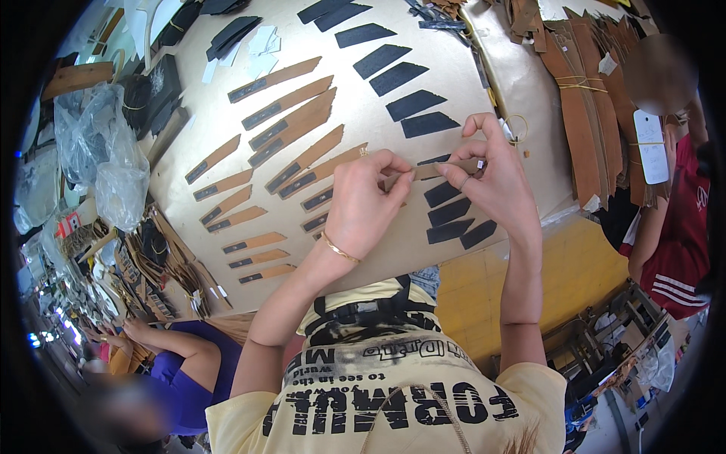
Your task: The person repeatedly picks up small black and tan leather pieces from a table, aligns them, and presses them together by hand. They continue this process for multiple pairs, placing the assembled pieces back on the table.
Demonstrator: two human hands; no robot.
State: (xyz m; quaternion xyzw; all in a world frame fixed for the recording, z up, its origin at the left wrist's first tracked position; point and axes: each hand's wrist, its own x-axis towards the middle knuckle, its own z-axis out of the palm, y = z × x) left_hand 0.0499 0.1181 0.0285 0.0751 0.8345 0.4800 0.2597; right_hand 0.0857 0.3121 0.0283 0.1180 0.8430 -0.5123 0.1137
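Observation:
Both my hands pinch a small tan strip (429, 172) that stretches between them above the table. My left hand (368, 198) is closed on its left end with thumb and index finger. At the right end, my right hand (495, 180) grips it with thumb and finger, its other fingers curled. Below and beside the right hand lie several black slanted pieces (448, 232), partly hidden by it. Left of my left hand are brown tapered leather-like pieces (291, 98), each with a dark patch at one end; some lie under that hand.
More black pieces (390, 60) run up the table (204, 147). White slips (263, 41) lie at the far side. Bundled brown strips (582, 98) with a white tag (650, 147) stand at right, near a person in red. Plastic bags (106, 163) and another person's arm (181, 352) are at left.

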